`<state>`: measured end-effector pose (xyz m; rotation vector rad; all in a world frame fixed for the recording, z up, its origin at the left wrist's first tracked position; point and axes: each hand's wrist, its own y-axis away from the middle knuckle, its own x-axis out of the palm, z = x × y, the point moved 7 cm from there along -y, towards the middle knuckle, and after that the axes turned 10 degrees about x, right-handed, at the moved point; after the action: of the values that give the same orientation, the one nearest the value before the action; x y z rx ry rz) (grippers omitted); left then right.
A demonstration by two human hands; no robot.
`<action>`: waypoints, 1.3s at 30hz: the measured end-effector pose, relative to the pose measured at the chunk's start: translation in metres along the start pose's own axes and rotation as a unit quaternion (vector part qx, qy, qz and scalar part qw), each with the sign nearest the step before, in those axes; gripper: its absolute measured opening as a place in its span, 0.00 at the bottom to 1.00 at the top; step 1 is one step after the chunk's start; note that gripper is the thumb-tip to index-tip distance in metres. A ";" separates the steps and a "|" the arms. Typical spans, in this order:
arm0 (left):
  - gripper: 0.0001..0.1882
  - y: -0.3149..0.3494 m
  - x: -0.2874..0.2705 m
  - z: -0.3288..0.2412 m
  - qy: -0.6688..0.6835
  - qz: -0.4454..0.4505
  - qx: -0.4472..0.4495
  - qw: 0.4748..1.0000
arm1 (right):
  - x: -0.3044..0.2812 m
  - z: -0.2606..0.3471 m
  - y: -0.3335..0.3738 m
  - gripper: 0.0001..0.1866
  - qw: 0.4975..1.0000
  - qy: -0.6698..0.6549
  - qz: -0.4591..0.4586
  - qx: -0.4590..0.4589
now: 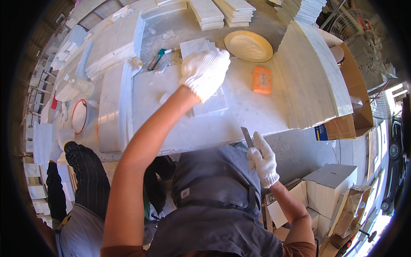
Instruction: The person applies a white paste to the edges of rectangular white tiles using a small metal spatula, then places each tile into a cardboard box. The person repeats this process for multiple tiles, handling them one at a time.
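Observation:
My left hand [205, 75], in a white knitted glove, is over a small stack of white marble tiles [214, 104] on the slab worktop. Its fingers point down and away under the back of the hand, so their grip is hidden. Further off, partly behind that hand, lie more marble pieces [193, 46]. My right hand [263, 162], also gloved, is in front of the worktop's near edge, closed around a flat grey metal blade [247, 136] that points up and away. An orange block [261, 80] and a yellow bowl of pale paste [248, 45] sit to the right of my left hand.
Marble slab stacks [112, 105] line the left side, with another slab stack [312, 77] at right. A green cutter [156, 59] and tape roll [137, 62] lie far left. A cardboard box [357, 85] stands right. At left, a co-worker's dark sleeve [87, 171] shows.

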<state>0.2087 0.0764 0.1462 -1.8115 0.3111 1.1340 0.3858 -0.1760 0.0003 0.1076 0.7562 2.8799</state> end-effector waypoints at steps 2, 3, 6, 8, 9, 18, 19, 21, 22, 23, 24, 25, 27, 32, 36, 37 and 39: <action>0.06 -0.027 0.016 0.012 -0.137 0.064 0.039 0.988 | -0.007 -0.014 0.016 0.34 0.999 -0.017 -0.009 0.034; 0.06 -0.039 0.025 0.018 -0.157 0.094 0.049 0.982 | -0.011 -0.023 0.021 0.35 0.997 -0.015 -0.026 0.069; 0.07 -0.068 0.050 0.027 -0.220 0.148 0.080 0.961 | -0.012 -0.039 0.042 0.39 0.986 -0.123 -0.030 0.111; 0.06 -0.079 0.072 0.031 -0.258 0.195 0.079 0.943 | -0.014 -0.043 0.051 0.39 0.987 -0.100 -0.052 0.111; 0.07 -0.082 0.081 0.032 -0.274 0.204 0.082 0.936 | -0.012 -0.042 0.054 0.37 0.989 -0.098 -0.049 0.098; 0.14 -0.067 0.092 0.060 -0.155 0.293 -0.030 0.943 | -0.017 -0.033 0.048 0.46 0.991 -0.102 -0.070 0.055; 0.16 -0.065 0.078 0.062 -0.141 0.291 -0.055 0.945 | -0.018 -0.030 0.044 0.46 0.991 -0.105 -0.064 0.046; 0.20 -0.058 0.038 0.065 -0.096 0.241 -0.103 0.960 | -0.020 -0.026 0.036 0.44 0.993 -0.098 -0.058 0.034; 0.22 -0.048 0.014 0.062 -0.076 0.189 -0.111 0.973 | -0.020 -0.023 0.033 0.43 0.994 -0.091 -0.057 0.023; 0.23 -0.031 -0.005 0.063 -0.035 0.164 -0.154 0.974 | -0.019 -0.018 0.027 0.41 0.996 -0.070 -0.058 -0.003; 0.24 -0.016 -0.028 0.063 -0.005 0.098 -0.167 0.981 | -0.017 -0.016 0.023 0.40 0.997 -0.061 -0.046 -0.009; 0.25 0.006 -0.045 0.065 0.022 0.076 -0.191 0.978 | -0.015 -0.014 0.018 0.40 0.998 -0.055 -0.038 -0.013; 0.24 0.052 -0.060 0.076 0.061 0.119 -0.256 0.957 | -0.008 -0.011 0.011 0.39 0.998 -0.050 -0.027 -0.030; 0.24 0.144 -0.061 0.078 -0.011 0.228 -0.217 0.949 | 0.014 -0.006 -0.003 0.37 0.999 -0.018 0.021 -0.037; 0.29 0.183 -0.039 0.071 -0.036 0.271 -0.206 0.940 | 0.024 0.001 -0.011 0.34 0.994 0.054 0.015 -0.099; 0.29 0.186 -0.034 0.069 -0.050 0.270 -0.197 0.941 | 0.025 0.002 -0.012 0.33 0.993 0.056 0.023 -0.106; 0.30 0.192 -0.026 0.066 -0.062 0.269 -0.191 0.942 | 0.026 0.003 -0.013 0.34 0.992 0.062 0.023 -0.110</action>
<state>0.0374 0.0226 0.0474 -2.0384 0.5648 1.7831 0.3620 -0.1585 -0.0027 -0.0828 0.4549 3.0141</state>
